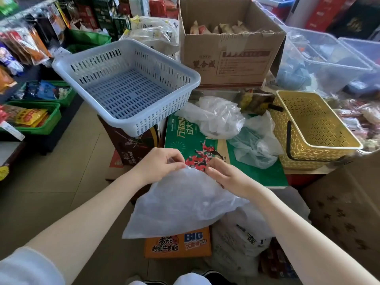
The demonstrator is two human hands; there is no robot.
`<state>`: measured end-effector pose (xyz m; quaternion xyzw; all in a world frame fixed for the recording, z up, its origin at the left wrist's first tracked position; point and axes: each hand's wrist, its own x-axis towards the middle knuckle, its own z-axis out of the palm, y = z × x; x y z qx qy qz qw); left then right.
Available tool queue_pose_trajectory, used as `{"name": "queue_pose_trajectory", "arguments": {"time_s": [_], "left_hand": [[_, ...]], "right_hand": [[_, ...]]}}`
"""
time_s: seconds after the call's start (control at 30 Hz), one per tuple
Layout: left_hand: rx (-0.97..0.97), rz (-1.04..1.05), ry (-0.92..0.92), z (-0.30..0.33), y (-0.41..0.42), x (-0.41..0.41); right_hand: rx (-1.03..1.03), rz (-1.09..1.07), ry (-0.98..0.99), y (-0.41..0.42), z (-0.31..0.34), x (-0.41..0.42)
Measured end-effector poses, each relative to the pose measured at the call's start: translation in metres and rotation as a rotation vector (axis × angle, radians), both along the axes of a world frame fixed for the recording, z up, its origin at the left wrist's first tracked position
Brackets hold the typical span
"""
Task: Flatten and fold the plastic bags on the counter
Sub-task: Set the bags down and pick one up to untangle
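Both hands pinch one clear bag's top edge.
Left hand (162,161) and right hand (224,174) hold the clear plastic bag (181,202) off the near edge; crumpled bags (222,118) behind; yellow basket (312,128), blue basket (127,83) bare; cardboard box (230,48) holds packets.

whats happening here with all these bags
A person is holding a translucent plastic bag up by its top edge, the left hand and right hand pinching it close together. It hangs in front of them, not yet flattened or folded. More crumpled bags lie on the green box ahead, between a white basket and a yellow one.
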<state>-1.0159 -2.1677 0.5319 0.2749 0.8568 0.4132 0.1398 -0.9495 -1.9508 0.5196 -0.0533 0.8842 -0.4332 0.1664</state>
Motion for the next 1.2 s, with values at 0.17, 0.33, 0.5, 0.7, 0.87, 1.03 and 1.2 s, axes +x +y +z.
{"name": "queue_pose_trajectory", "arguments": {"time_s": [0.17, 0.33, 0.5, 0.7, 0.87, 1.03, 1.2], "left_hand": [[0.121, 0.347, -0.066, -0.024, -0.03, 0.001], [0.22, 0.389, -0.238, -0.039, -0.064, -0.002], [0.074, 0.322, -0.172, -0.048, -0.107, -0.004], [-0.292, 0.325, -0.156, -0.076, -0.146, -0.007], [-0.419, 0.025, -0.264, -0.064, -0.112, -0.002], [-0.035, -0.129, -0.342, -0.058, -0.056, 0.02], [0.203, -0.046, -0.287, -0.07, -0.043, 0.036]], "right_hand": [[0.237, 0.14, -0.086, 0.013, -0.03, 0.008], [0.449, 0.171, -0.082, 0.005, -0.053, 0.006], [0.336, -0.174, 0.179, 0.0, -0.049, -0.002], [0.315, -0.144, 0.28, -0.016, -0.029, -0.008], [0.258, 0.082, 0.365, -0.054, -0.013, -0.006], [0.296, 0.189, 0.49, -0.076, -0.015, -0.002], [0.039, -0.221, 0.287, -0.062, -0.012, 0.015]]}}
